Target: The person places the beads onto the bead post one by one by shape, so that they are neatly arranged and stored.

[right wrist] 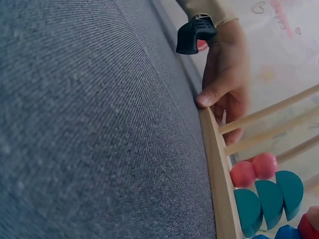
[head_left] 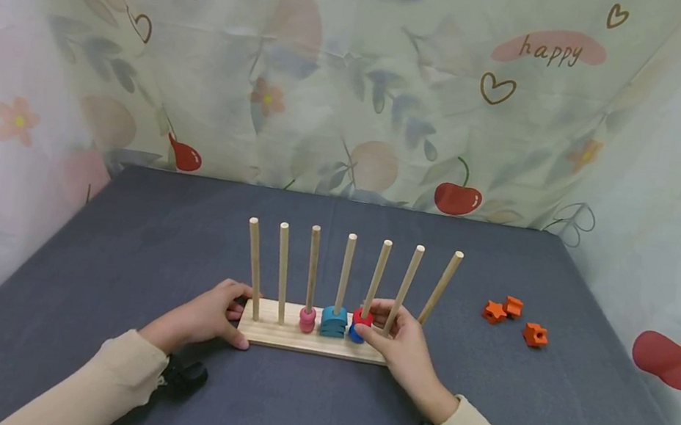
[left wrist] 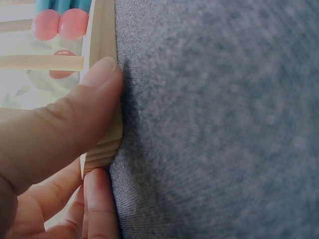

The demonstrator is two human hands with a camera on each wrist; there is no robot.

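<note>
A pale wooden peg board (head_left: 281, 337) with several upright pegs stands on the table. My left hand (head_left: 207, 314) grips its left end, thumb along the front edge and fingers round the end. Two stacked pink beads (head_left: 306, 320) sit on one peg, and teal half-round pieces (head_left: 333, 323) are stacked on the peg to their right. On the third peg from the right, my right hand (head_left: 403, 345) pinches a red bead (head_left: 358, 315) just above blue beads (head_left: 354, 334). In the right wrist view, a fingertip touches the red bead (right wrist: 306, 230) at the corner.
Three orange star-shaped beads (head_left: 494, 312) lie on the dark grey tablecloth (head_left: 295, 413) to the right of the board. A patterned curtain (head_left: 346, 94) hangs behind and at both sides of the table.
</note>
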